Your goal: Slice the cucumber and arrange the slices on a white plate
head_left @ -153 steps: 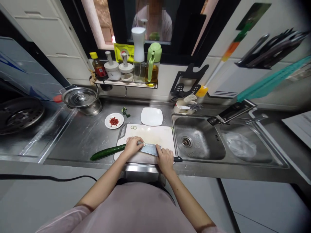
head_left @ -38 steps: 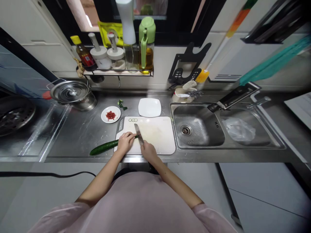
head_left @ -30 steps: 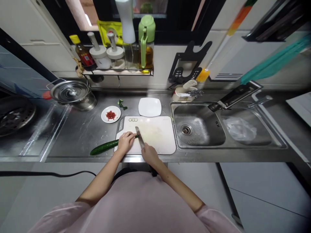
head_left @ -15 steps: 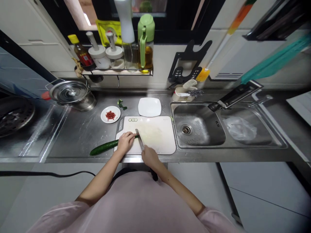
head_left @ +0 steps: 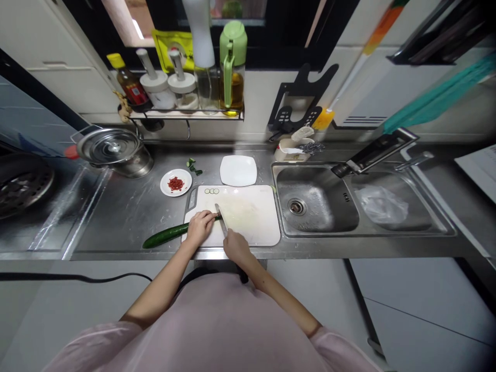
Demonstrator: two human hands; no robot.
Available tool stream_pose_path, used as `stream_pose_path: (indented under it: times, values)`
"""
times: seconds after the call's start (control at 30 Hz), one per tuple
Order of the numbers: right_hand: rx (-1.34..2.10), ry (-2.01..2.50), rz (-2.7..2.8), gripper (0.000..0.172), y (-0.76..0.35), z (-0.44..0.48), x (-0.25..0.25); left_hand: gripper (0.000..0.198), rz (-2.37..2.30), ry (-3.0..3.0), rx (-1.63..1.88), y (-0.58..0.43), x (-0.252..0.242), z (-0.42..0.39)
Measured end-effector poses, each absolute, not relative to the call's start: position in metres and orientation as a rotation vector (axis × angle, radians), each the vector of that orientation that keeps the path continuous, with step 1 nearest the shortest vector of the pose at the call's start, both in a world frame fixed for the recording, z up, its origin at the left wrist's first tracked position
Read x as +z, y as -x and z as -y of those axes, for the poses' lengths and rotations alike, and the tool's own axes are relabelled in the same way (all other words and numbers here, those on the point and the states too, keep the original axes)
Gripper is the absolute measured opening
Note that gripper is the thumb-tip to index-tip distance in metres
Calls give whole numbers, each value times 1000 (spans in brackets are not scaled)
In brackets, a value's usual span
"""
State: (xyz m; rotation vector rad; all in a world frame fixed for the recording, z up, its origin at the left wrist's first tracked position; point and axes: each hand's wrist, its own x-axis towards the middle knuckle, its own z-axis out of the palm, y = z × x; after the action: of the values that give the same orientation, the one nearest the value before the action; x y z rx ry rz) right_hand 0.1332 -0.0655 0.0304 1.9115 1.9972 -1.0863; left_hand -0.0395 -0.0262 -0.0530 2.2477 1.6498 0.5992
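Note:
A long green cucumber [head_left: 165,236] lies slantwise, its right part on the white cutting board [head_left: 256,217] and its left end out over the counter. My left hand [head_left: 199,227] is closed over the cucumber near its right end. In my right hand [head_left: 236,247] is a knife [head_left: 222,221], its blade slanting across the cucumber's end just right of my left fingertips. Whether the edge has entered the cucumber I cannot tell. Three thin cucumber slices [head_left: 211,191] lie in a row at the board's upper left.
Behind the board are a white square plate [head_left: 238,171], a round plate [head_left: 186,190] of chopped red pieces and green scraps [head_left: 192,165]. A lidded pot [head_left: 134,160] stands left, a steel sink [head_left: 318,214] right. Bottles [head_left: 232,67] and jars fill the rack above.
The knife and my right hand have shifted slightly left and away from me. My left hand and the cucumber keep nearly the same place.

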Motion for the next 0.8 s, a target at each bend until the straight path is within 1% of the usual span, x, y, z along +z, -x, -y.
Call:
stream_pose_path:
  times: [0.8]
  values:
    - [-1036,-1934,-2038,29,-116,50,9,29,-1661,-2217,578,40,-53,27]
